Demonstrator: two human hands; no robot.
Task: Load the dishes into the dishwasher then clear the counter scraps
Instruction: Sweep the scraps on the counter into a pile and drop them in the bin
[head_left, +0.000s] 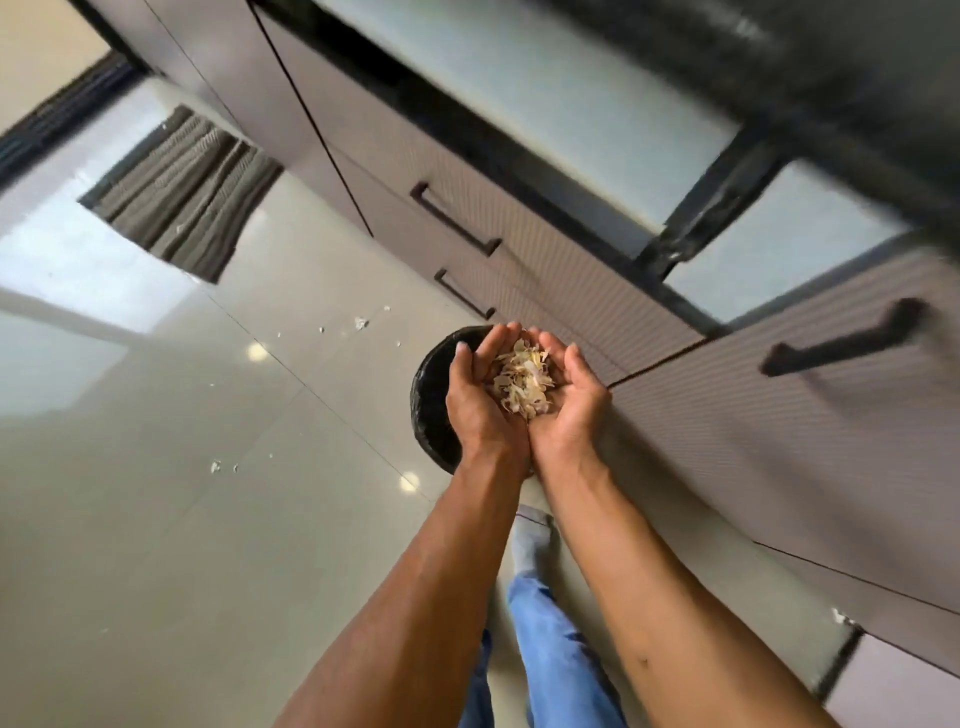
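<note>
A heap of pale, papery scraps (521, 382) lies in the hollow of my two cupped hands. My left hand (480, 397) and my right hand (566, 400) press together at the heels, palms up, fingers curled around the scraps. Both hands hover directly above a round bin lined with a black bag (431, 400), which stands on the floor against the cabinets. My hands hide most of the bin's opening. No dishes or dishwasher are in view.
Small white scrap bits (361, 323) lie scattered on the glossy beige floor tiles. Beige drawers with dark bar handles (454, 221) run along the right under a black counter edge (779, 62). A grey mat (182, 192) lies far left. My jeans-clad legs (550, 649) stand below.
</note>
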